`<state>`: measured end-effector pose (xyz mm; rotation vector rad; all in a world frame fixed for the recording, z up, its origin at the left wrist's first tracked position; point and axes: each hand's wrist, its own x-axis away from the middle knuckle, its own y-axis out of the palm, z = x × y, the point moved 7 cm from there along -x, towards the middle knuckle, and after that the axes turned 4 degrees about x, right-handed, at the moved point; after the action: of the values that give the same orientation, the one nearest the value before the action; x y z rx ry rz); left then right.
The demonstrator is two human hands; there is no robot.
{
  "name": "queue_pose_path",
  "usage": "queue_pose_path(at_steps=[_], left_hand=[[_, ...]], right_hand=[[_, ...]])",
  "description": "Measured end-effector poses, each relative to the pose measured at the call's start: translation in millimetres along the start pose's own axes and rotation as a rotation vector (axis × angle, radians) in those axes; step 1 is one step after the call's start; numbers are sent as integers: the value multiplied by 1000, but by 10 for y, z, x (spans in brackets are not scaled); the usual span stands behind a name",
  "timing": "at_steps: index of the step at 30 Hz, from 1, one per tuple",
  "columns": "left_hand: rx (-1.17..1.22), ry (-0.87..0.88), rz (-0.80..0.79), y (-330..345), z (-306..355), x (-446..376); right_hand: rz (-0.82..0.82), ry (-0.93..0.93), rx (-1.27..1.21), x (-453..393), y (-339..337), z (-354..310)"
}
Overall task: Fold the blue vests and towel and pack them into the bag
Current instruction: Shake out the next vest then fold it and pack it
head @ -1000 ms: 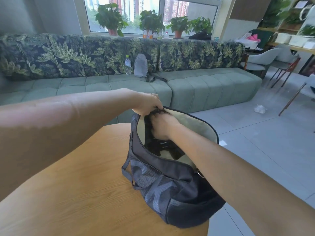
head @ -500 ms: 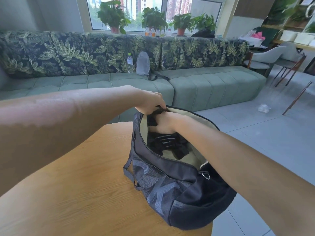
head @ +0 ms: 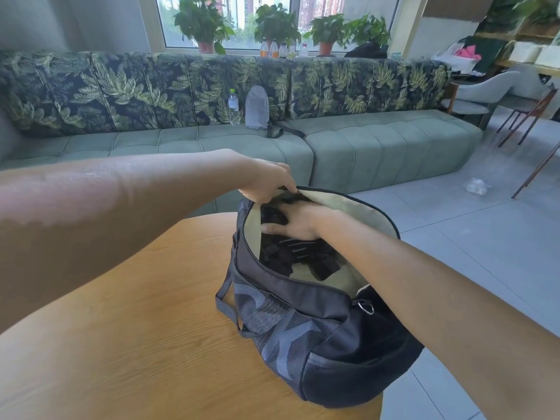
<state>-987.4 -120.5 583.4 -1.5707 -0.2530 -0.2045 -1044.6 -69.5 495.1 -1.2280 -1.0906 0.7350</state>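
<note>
A dark navy bag (head: 291, 322) with a pale lining stands unzipped on the right part of the round wooden table (head: 145, 344). My left hand (head: 266, 181) pinches the far rim of the bag's opening. My right hand (head: 292, 221) reaches into the bag, fingers fairly straight, lying on dark folded cloth (head: 303, 256) with lighter stripes. The fingertips are partly hidden by the cloth and the rim. Which garment the cloth is I cannot tell.
A long green sofa (head: 363, 147) with leaf-print cushions runs behind the table; a water bottle (head: 233, 107) and a grey pouch (head: 257, 108) stand on it. Chairs (head: 485, 95) are at the right. A crumpled plastic scrap (head: 475, 186) lies on the tiled floor.
My right hand has shifted a little inside the bag and its fingers have flattened onto the cloth. The left hand keeps its pinch on the rim.
</note>
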Motion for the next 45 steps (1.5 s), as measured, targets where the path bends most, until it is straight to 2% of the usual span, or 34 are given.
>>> queue_pose_path(at_steps=[4,7,15,19,21,27,33,39,45], left_hand=[[103,-3,20,-8,55,35],[111,-1,34,46,70,24],[78,-31,23,90,113,163],[6,-42,16,76,145,221],[11,-57,38,76,145,228],[133,-66,90,140,206,306],[126,-151,136,212,250,599],[150,-207,205,280,307,953],[220,-207,296,258,314,1282]], right_hand=[[-21,18,105,28,472,-45],[24,48,157,14,642,-69],[-9,53,92,30,633,-34],[128,26,-44,171,354,122],[169,68,-30,269,304,257],[154,213,17,669,526,448],[207,266,-69,863,421,399],[165,280,-197,976,376,407],[251,371,-260,1051,240,274]])
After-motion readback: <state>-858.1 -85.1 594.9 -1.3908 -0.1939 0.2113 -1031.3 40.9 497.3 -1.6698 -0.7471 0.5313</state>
